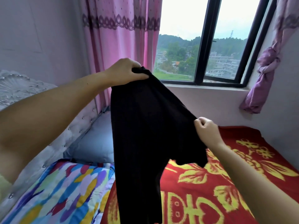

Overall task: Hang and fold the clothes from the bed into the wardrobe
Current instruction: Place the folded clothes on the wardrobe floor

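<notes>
Here the black garment (145, 135) hangs in the air above the bed, held up by both hands. The left hand (124, 71) is clenched on a bunched corner at the top, thumb under the cloth and fingers (137, 68) curled over it. The right hand (207, 131) pinches the garment's right edge lower down, fingertips closed on the fabric. The cloth slopes from the higher left grip down to the right one, and its long lower part drops past the bottom of the frame, over the red and yellow blanket (226, 191). A multicoloured pillow (64, 191) lies just left of it, and the window (210, 46) stands well behind
</notes>
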A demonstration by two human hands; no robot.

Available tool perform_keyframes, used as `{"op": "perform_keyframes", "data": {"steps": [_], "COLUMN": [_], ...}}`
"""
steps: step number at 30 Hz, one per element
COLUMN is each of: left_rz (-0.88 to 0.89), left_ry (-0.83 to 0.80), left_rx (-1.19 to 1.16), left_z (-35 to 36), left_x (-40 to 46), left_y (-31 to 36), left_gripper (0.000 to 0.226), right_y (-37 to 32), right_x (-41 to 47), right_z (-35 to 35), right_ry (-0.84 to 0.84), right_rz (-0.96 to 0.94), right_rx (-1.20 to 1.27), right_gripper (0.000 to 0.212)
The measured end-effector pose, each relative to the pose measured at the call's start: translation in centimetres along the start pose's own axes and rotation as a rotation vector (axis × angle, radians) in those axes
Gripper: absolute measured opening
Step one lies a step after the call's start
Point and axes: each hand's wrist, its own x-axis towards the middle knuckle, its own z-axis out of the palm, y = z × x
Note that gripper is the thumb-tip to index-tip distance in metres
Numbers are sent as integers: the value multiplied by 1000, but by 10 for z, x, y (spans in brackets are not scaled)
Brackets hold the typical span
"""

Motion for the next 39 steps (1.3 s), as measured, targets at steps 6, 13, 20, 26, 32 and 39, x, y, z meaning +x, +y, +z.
{"op": "perform_keyframes", "data": {"steps": [6,13,20,26,32,39], "left_rz": [-164,-280,-381,-277,-21,396], "left_ry": [-140,-357,14,488,391,-299], "left_rx": [-364,-538,-77,-29,-340,-14], "left_z": [-7,-2,82,84,113,297], "left_x": [4,-4,34,87,3,-241], "left_y": [-27,-67,-108,-116,-92,-73], "left_gripper": [21,47,16,22,9,23], "right_y": [-1,42,75,69,117,267], "right_x": [-6,26,79,151,125,-32], "right_z": [-38,-37,26,33,13,46], "right_ry": [-160,-709,-363,61,17,-644], "right_rz": [-311,-115,67,-76,-101,1], "right_rx": [210,-292,-589,-556,-507,-815], "right_gripper": [26,15,11,17,17,44]}}
